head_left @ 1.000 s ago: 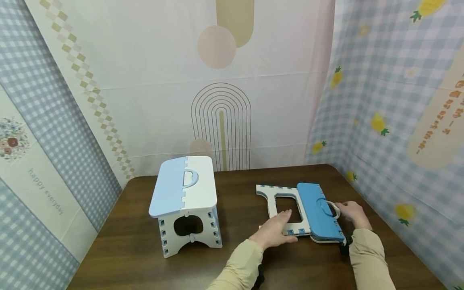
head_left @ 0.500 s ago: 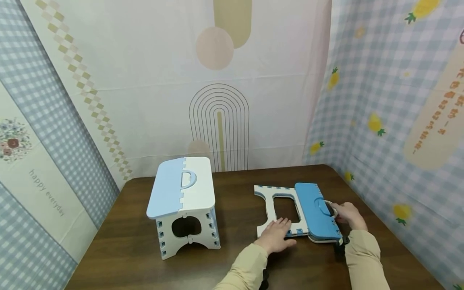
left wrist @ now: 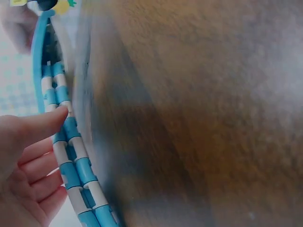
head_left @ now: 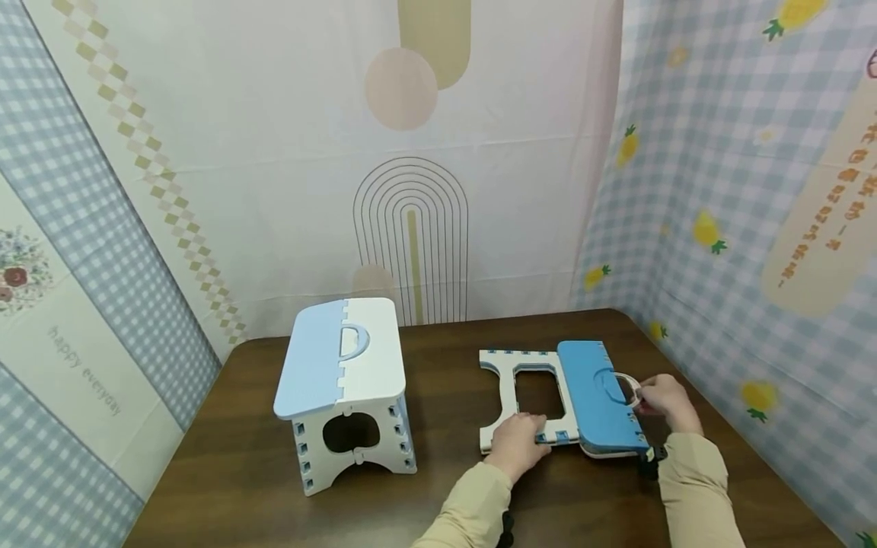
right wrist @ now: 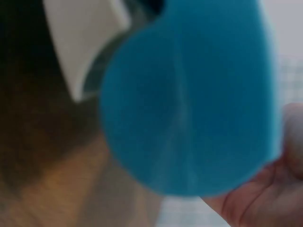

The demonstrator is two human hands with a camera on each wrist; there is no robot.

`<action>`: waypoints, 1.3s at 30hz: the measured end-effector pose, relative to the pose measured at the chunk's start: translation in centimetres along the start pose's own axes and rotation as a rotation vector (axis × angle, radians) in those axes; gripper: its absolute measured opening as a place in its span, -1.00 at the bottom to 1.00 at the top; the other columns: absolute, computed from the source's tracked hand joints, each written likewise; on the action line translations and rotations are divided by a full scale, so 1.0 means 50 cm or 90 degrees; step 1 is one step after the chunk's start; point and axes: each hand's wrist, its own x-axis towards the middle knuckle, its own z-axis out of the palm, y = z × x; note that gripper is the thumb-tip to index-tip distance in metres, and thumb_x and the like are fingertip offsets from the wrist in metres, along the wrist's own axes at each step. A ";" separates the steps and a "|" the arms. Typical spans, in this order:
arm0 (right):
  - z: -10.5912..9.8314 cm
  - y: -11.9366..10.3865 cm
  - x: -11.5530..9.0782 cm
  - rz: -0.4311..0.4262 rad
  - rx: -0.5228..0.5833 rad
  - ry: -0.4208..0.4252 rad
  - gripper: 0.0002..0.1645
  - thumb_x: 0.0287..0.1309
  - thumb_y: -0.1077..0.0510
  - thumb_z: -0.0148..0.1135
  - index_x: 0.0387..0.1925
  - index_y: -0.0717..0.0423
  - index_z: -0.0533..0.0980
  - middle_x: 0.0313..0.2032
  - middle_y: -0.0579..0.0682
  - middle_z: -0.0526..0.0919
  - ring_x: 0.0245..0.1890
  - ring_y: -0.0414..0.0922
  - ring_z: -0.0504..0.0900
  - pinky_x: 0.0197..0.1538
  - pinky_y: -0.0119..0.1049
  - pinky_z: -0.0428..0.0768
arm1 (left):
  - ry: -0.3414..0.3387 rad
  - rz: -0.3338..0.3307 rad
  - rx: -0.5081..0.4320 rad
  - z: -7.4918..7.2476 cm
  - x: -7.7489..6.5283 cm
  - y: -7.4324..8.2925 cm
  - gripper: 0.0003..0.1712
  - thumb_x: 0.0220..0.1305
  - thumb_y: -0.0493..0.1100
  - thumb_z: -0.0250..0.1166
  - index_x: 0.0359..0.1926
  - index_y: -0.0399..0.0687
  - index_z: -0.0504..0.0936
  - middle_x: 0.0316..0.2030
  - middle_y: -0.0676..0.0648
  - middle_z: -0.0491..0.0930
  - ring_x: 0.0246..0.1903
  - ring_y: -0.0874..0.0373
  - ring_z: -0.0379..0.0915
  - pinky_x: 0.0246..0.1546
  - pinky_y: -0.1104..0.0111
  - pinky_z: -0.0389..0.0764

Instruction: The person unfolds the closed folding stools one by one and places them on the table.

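A folded step stool [head_left: 597,407] lies flat on the right of the brown table, its blue seat to the right and white legs to the left. My left hand [head_left: 516,447] grips the near edge of the legs. In the left wrist view, the thumb presses the blue-and-white hinged edge [left wrist: 75,163], with the fingers on the other face. At the seat's right side, my right hand [head_left: 668,399] pinches the white handle loop [head_left: 635,384]. The right wrist view shows the blue seat end [right wrist: 184,109] close up, partly covering that hand.
A second step stool [head_left: 349,396], light blue and white, stands unfolded on the left of the table [head_left: 438,388]. Patterned cloth [head_left: 294,152] hangs behind the table, and checked cloth [head_left: 726,304] hangs along its right side.
My left hand has come down onto the stool's legs, its fingers going from outstretched to curled round the edge. The right hand stays at the handle. The view has shifted slightly.
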 end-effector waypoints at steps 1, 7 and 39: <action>-0.004 -0.006 -0.001 -0.001 0.000 0.003 -0.54 0.13 0.31 -0.16 -0.03 0.68 0.28 -0.52 0.09 0.59 -0.57 -0.20 0.58 -0.39 -0.26 0.61 | 0.009 -0.007 0.003 0.000 0.000 0.001 -0.48 0.00 0.04 0.32 0.06 0.17 0.51 -0.06 0.13 0.59 -0.07 0.24 0.50 -0.24 0.44 0.55; -0.022 -0.061 -0.021 -0.027 -0.040 0.043 -0.53 0.19 0.27 -0.15 0.00 0.64 0.28 -0.51 0.11 0.61 -0.59 -0.21 0.57 -0.43 -0.28 0.59 | 0.062 0.001 -0.002 0.000 0.006 -0.001 -0.53 -0.02 0.02 0.34 -0.01 0.14 0.56 -0.18 0.11 0.62 -0.26 0.25 0.54 -0.42 0.50 0.52; -0.049 -0.312 -0.114 -0.232 -0.178 0.273 -0.53 0.15 0.00 0.07 -0.11 0.34 0.48 -0.27 0.31 0.59 -0.45 0.02 0.55 -0.51 -0.25 0.45 | 0.021 -0.102 -0.318 -0.036 0.013 0.007 -0.43 -0.01 0.02 0.34 0.09 0.12 0.47 -0.14 0.11 0.59 -0.24 0.28 0.50 -0.28 0.49 0.52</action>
